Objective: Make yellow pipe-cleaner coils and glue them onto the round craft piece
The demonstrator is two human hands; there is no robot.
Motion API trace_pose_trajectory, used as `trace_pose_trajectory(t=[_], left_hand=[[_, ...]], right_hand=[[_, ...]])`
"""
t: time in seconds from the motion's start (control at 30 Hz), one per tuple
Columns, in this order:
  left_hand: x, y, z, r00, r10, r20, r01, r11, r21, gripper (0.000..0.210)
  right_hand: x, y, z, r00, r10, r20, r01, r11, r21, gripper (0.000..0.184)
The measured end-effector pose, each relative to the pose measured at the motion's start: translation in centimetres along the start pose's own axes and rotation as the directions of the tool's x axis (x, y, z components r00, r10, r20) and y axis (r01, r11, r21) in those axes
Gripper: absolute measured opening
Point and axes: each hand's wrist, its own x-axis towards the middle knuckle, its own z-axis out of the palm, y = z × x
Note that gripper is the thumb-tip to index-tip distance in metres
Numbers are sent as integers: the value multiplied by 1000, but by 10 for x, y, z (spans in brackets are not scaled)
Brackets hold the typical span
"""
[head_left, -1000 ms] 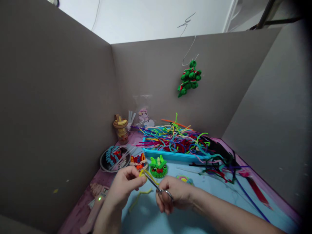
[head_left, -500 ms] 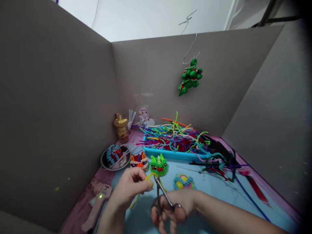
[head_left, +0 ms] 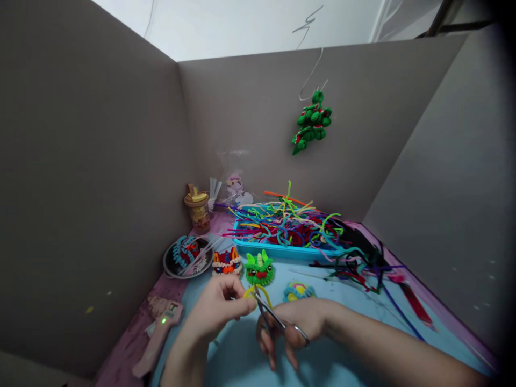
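Between thumb and fingers, my left hand [head_left: 228, 301] pinches a yellow pipe cleaner [head_left: 264, 292] that curves up in a loop. My right hand [head_left: 290, 328] holds metal scissors [head_left: 274, 314], its fingers in the handle loops. The scissor tips are at the yellow loop, just right of my left fingertips; whether they touch it I cannot tell. Just beyond my hands sit a green pipe-cleaner animal head [head_left: 259, 269] and an orange, white and blue one [head_left: 228, 262]. A blue, yellow and pink piece [head_left: 298, 291] lies behind my right wrist, partly covered by it.
A blue tray [head_left: 282, 251] heaped with coloured pipe cleaners stands at the back. To the left are a metal bowl [head_left: 171, 271], a brown cup [head_left: 198, 212] and a pink glue gun [head_left: 157, 336]. A green tree ornament [head_left: 312, 121] hangs on the grey rear panel.
The scissors have turned lower and flatter, and my right hand has shifted slightly right. The yellow tail that hung below my left hand is mostly gone from sight. The whole view has shifted a little.
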Motion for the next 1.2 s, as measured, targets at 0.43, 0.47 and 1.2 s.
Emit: trace_pose_trajectory(t=[0.43,0.47,1.2], left_hand=[[1,-1,4,1000,8,24,-9,999,51,33],[1,-1,3,1000,11,18,-12,999,52,34],[-5,2,-21,988,68,-138,-71,997,-14,35]], right_hand=[[-11,-15,-2,996,6,-84,-21,982,-188,59],[-11,-16,0,995,-4,-98,-13,984,-177,56],[20,-28,-9,994,-65,-83,68,997,39,72]])
